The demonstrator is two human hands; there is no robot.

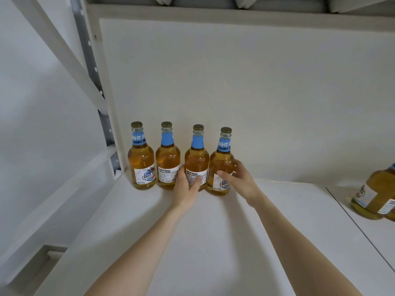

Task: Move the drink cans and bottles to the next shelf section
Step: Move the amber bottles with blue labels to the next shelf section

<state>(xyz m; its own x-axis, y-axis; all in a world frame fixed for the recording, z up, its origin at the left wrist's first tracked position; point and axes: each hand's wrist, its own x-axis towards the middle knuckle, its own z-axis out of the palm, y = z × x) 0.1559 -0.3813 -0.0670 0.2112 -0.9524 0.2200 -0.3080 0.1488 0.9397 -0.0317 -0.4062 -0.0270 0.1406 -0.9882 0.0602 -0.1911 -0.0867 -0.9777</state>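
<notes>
Several amber beer bottles with blue neck labels stand in a row against the back panel of the white shelf [213, 242]. My left hand [184, 189] wraps the third bottle [196, 157]: the thumb lies on its white label and the fingers reach between it and the second bottle [167, 157]. My right hand [241, 180] holds the fourth bottle [221, 159], thumb on the front and fingers round its right side. The leftmost bottle [141, 159] stands untouched. All of them are upright on the shelf.
More amber bottles [374, 197] stand on the neighbouring shelf section at the right edge, beyond a seam [352, 221] between the boards. A perforated metal upright [94, 71] and a diagonal brace bound the left side. The upper shelf hangs overhead.
</notes>
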